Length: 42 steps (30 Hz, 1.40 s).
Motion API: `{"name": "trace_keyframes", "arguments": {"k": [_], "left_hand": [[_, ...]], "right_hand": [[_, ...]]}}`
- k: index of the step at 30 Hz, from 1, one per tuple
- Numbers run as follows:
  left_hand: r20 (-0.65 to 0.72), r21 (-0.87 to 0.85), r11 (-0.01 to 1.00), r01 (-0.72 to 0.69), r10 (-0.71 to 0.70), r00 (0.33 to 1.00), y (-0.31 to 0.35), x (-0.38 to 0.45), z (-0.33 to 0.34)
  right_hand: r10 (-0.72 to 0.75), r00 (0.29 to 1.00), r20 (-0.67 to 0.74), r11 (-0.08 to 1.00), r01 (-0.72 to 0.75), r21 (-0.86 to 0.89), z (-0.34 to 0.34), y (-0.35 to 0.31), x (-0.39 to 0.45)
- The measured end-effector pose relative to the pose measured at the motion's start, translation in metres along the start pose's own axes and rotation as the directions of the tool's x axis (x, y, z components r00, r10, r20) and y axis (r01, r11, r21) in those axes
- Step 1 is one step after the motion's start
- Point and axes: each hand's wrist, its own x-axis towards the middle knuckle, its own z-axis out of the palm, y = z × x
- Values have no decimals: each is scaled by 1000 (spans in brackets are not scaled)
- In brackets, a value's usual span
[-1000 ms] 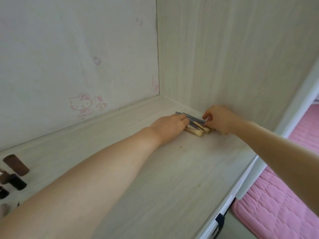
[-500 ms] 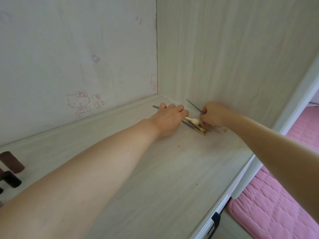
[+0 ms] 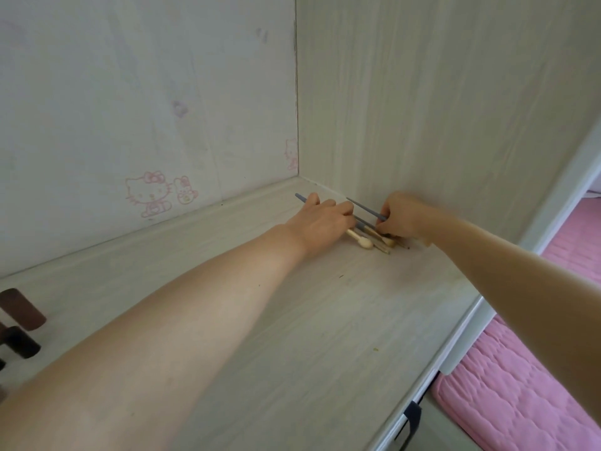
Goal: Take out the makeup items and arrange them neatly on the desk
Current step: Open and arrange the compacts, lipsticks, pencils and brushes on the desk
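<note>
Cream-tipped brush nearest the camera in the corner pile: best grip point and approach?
Judging from the head view, pinch the cream-tipped brush just behind its rounded head, coming from above on the camera side. That end pokes free on the desk; the left hand covers its handle, and the right hand, pinching another brush, blocks the wall side.

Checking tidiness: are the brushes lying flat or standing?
Lying flat: brushes rest on the desk between both hands.

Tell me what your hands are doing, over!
Left hand flat on the makeup brushes, pinning them to the desk. Right hand pinching one grey brush handle. Nothing in the way.
</note>
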Motion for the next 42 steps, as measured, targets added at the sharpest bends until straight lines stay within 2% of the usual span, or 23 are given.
{"name": "trace_keyframes", "arguments": {"k": [5, 9, 12, 14, 19, 22, 27, 31, 34, 42], "left_hand": [[-3, 8, 1000, -5, 5, 1000, -5, -6, 3], [87, 45, 999, 25, -29, 996, -14, -12, 5], [162, 30, 998, 51, -55, 985, -23, -14, 2], [186, -7, 997, 72, -70, 980, -27, -16, 0], [116, -11, 999, 48, -47, 992, -30, -16, 2], [111, 49, 999, -6, 1, 994, -27, -7, -1], [61, 101, 992, -71, 65, 996, -22, 14, 0], [26, 79, 997, 19, -21, 999, -15, 24, 7], [84, 93, 996, -12, 4, 996, -10, 27, 13], [90, 106, 993, -52, 42, 995, -14, -1, -1]], "right_hand": [[-6, 998, 57, 989, 14, -146, -6, 6, -2], [2, 996, 93, 987, 13, -161, -8, 12, -2], [16, 997, 72, 999, -12, -46, -9, 17, -3], [52, 995, 91, 993, -61, 103, -10, 20, -4], [73, 997, 39, 953, -81, 292, -10, 16, 2], [94, 992, 86, 916, -120, 383, -10, 6, 8], [102, 985, 141, 957, -136, 256, -8, -7, 11], [83, 984, 155, 990, -100, 100, -7, -11, 3], [67, 985, 157, 994, -80, 72, -6, -9, -1], [26, 996, 83, 998, -30, 47, 0, -13, -8]]}}
